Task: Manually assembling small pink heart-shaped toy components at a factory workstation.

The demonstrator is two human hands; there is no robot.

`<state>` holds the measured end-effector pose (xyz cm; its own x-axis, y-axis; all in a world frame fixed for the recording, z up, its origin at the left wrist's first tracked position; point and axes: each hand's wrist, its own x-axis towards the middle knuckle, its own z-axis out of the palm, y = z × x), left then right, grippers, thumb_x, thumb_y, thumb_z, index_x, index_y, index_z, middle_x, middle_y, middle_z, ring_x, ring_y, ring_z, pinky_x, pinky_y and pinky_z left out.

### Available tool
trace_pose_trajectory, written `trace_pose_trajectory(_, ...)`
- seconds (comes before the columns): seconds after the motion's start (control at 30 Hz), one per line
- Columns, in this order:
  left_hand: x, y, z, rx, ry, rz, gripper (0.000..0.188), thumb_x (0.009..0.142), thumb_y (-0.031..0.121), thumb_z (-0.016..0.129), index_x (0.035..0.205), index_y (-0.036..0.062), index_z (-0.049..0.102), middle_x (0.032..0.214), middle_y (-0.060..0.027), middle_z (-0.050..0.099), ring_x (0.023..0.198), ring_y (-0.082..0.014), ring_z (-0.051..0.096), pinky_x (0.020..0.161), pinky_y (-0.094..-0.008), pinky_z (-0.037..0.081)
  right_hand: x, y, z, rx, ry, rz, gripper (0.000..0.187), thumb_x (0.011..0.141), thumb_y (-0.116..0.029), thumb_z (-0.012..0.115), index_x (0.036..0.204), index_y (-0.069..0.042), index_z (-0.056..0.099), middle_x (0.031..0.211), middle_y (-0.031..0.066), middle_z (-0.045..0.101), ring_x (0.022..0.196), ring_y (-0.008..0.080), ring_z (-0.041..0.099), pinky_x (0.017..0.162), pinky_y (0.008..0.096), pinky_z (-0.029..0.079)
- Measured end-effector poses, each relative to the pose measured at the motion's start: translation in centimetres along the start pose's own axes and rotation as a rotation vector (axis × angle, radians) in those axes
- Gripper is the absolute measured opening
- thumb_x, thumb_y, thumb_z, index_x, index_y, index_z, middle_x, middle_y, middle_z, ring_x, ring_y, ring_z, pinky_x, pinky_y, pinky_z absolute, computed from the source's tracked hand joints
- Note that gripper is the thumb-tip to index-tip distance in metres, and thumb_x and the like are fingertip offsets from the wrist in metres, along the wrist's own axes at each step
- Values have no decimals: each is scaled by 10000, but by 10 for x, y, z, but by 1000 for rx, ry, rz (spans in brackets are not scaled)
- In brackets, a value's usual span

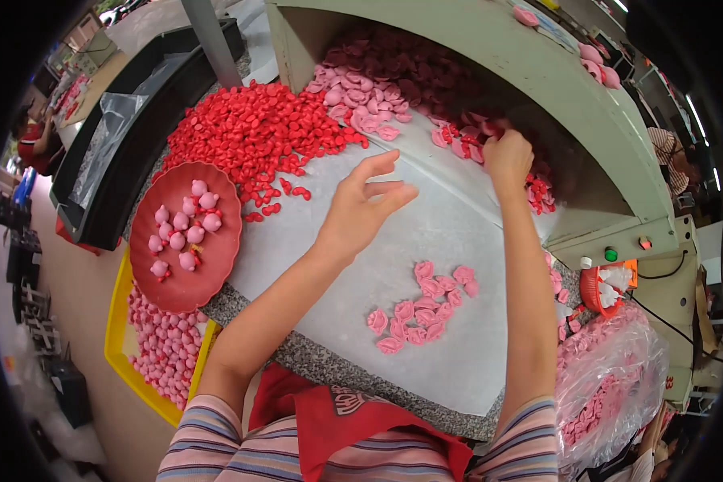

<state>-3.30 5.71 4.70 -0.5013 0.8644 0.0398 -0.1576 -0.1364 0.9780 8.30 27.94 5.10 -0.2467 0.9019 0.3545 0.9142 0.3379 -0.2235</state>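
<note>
The desk [321, 357] has a speckled grey top, bared along the near edge, with a smooth white sheet [458, 217] over most of it. Small pink curled pieces [422, 312] lie loosely grouped on the sheet, between the person's 2 forearms and nearer the body. The left hand [365, 201] is above the sheet, its fingers spread and holding nothing. The right hand [508, 163] reaches to the mouth of a pale housing [458, 48], at a heap of red-and-pink pieces [540, 197]; its fingers are bent inward, and I cannot tell whether they pinch a piece. More pink pieces [369, 96] fill the housing's shaded back.

At the desk's left, a broad mound of glossy red pieces [241, 120] spills onto the sheet. Beside it, a scalloped red plate [186, 291] bears pink round figures [177, 239], above a yellow bin [118, 337] of similar pink ones. A long black tray [136, 153] stands behind, beside a grey post [210, 40].

On the right, the housing carries 2 buttons, a green button [611, 254] and a red button [645, 243], near a small orange-red basket [590, 291] and a clear plastic bag [618, 361] of pink pieces. Pale floor [88, 297] shows at left, with a co-worker in red [44, 149] beyond.
</note>
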Motion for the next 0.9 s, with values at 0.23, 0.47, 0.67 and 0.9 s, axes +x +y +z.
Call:
trace_pose_trajectory(0.23, -96, -24, -57, 610, -132, -122, 286, 761, 68, 652, 1042, 68, 597, 980, -53, 565, 807, -126, 575, 635, -255, 468, -10, -10, 11, -81, -102, -63, 231, 736, -182, 617, 925, -50, 628, 939, 178, 619, 833, 340, 600, 732, 404, 480)
trace_pose_trajectory(0.47, -136, -51, -25, 937, -287, 247, 251, 762, 91, 653, 1006, 66, 602, 912, -84, 556, 757, -195, 591, 629, -268, 494, -144, -130, 32, 730, -537, -506, 231, 702, -111, 666, 925, -55, 649, 885, 116, 613, 741, 237, 613, 698, 338, 477)
trace_pose_trajectory(0.67, -137, -28, -78, -60, -98, -313, 240, 837, 87, 596, 1046, -24, 559, 955, -69, 583, 872, -164, 602, 752, -285, 512, -150, -173, 61, 517, -377, -468, 235, 719, -130, 671, 923, -20, 636, 856, 118, 623, 709, 210, 614, 650, 320, 479)
trace_pose_trajectory(0.9, -124, 1, -96, -657, 125, -353, 355, 873, 51, 516, 1209, -49, 455, 1190, -208, 513, 1109, -287, 515, 920, -337, 450, -185, -94, -43, 1071, -666, -209, 220, 814, -41, 577, 1031, -15, 603, 824, 45, 616, 727, 102, 569, 586, 211, 469)
